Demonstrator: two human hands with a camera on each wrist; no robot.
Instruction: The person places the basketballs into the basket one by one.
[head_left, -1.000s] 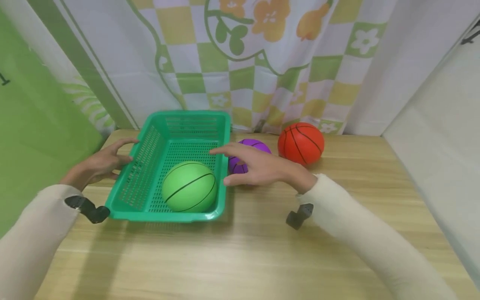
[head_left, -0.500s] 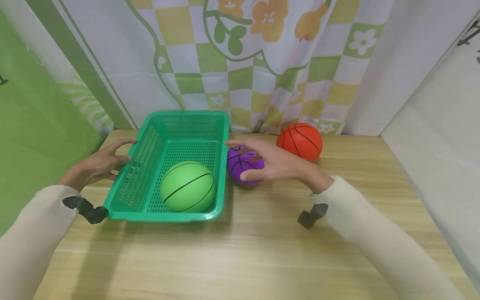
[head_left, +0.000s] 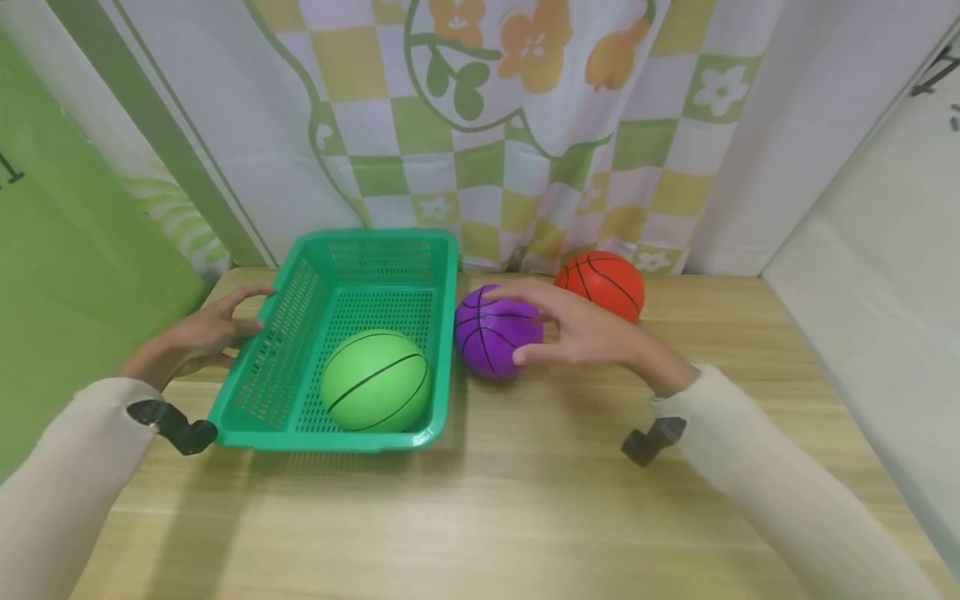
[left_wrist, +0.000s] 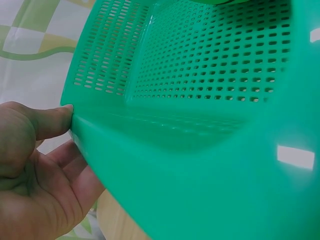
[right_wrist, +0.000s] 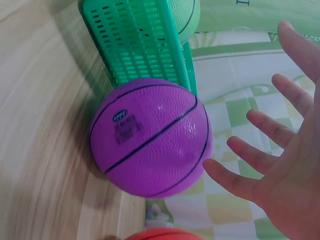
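Observation:
A green plastic basket [head_left: 442, 367] with slotted walls sits on the left of the table, a light green ball [head_left: 377, 381] inside it. My left hand [head_left: 206, 333] holds the basket's left rim; in the left wrist view a fingertip meets the rim's edge while other fingers pass below it. Just right of the basket rests a purple ball [head_left: 487, 337] marked like a basketball. My right hand [head_left: 581, 325] is above and to the right of this ball, its fingers spread and holding nothing. In the right wrist view, the fingers [right_wrist: 250, 155] stand beside the purple ball [right_wrist: 150, 137].
A red ball [head_left: 606, 282] lies at the back of the wooden table [head_left: 525, 492], partly behind my right hand. A patterned curtain [head_left: 480, 167] hangs along the back edge. A green panel [head_left: 67, 250] stands on the left and a pale wall [head_left: 885, 217] on the right.
My right hand has moved right, from the basket's right rim to over the purple ball, uncovering more of it. My left hand stays at the left rim.

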